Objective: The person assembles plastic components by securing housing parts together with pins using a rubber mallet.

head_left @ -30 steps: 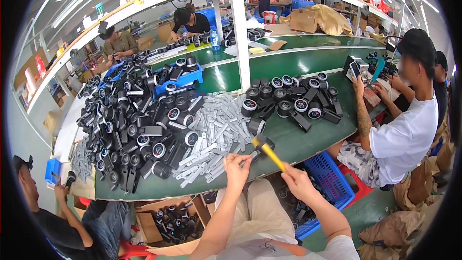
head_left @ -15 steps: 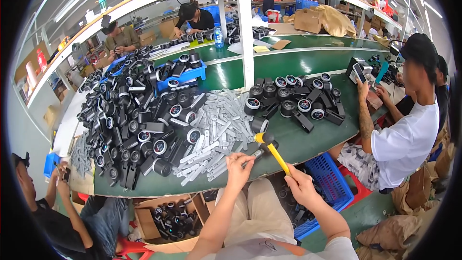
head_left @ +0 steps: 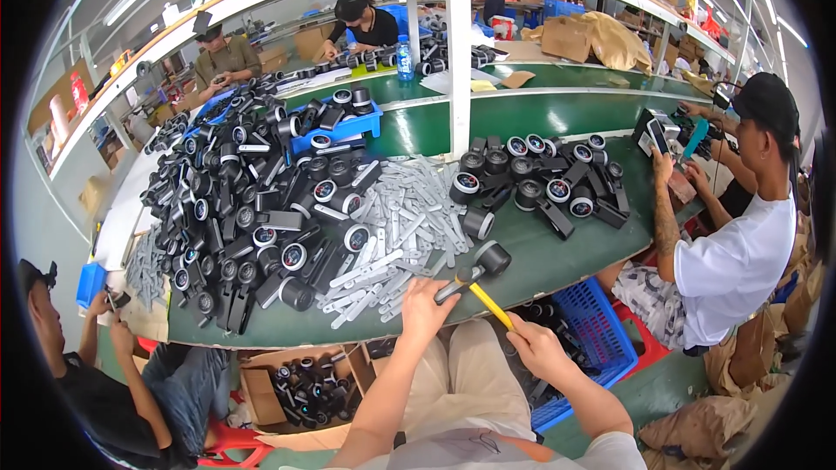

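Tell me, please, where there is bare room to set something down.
A bare patch of green table lies right of the hammer, between the right cluster of black parts and the near edge. Behind that cluster, the green strip right of the white post is bare. The left is crowded with heaped black parts and grey strips.

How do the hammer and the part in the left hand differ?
Colour: hammer has a yellow handle; part is black and gray.
Grip: right hand grips the hammer; left hand holds the part.
Shape: hammer's head looks smaller than the part's round end.
Both are handheld.
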### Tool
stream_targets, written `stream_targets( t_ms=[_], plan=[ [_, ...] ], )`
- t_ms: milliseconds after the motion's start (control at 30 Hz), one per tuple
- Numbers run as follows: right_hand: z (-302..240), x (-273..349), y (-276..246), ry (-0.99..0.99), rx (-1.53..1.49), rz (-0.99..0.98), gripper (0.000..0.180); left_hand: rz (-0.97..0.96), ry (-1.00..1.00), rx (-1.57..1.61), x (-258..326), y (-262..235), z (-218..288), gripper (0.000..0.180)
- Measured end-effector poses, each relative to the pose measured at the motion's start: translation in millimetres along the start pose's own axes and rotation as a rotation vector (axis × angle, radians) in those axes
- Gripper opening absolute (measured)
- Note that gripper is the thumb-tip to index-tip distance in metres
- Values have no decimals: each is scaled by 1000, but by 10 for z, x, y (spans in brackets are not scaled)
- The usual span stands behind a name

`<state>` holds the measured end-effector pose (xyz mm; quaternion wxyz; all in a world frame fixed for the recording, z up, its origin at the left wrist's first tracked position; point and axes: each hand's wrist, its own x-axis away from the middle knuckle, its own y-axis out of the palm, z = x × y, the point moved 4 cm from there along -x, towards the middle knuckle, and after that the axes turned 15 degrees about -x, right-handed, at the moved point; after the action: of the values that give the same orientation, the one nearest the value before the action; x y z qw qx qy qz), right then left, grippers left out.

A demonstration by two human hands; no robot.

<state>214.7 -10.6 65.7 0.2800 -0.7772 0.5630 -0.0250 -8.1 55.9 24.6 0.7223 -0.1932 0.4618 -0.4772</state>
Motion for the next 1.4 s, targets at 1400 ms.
stream_targets(
  t_ms=[1400],
  plan=[
    [132,53,214,67,-3,79,39,-45,-130,211,79,190,-150,33]
  ],
)
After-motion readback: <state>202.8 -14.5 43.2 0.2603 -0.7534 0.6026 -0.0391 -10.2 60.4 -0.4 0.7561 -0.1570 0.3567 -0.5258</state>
